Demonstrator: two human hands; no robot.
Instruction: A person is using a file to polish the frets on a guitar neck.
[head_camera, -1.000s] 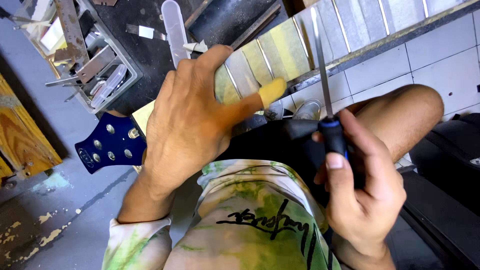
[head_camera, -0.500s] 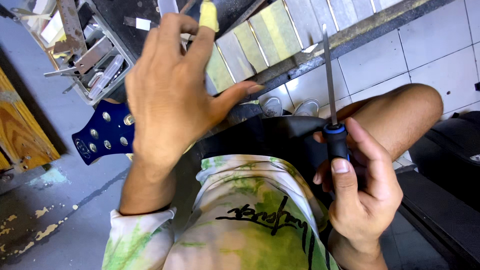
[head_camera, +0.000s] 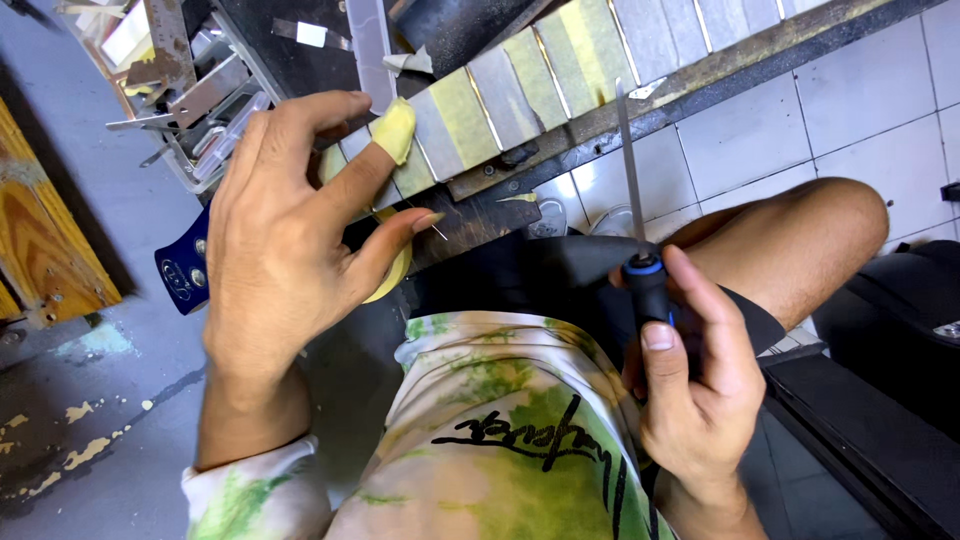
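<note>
Left hand, half open, presses tape at mid-frame onto my guitar neck, mostly masked already, while right hand grips the file, filing not begun.

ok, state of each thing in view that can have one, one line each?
left hand: fingers spread, taped fingertip on the neck, holds nothing
right hand: closed on the file handle
file: upright, blade off the neck
guitar neck: lying flat, fretboard masked with yellow tape strips, frets bare
blue headstock: partly hidden behind the left hand
masking tape roll: lying under the left thumb, mostly hidden
tool tray: open, filled with metal tools
</note>
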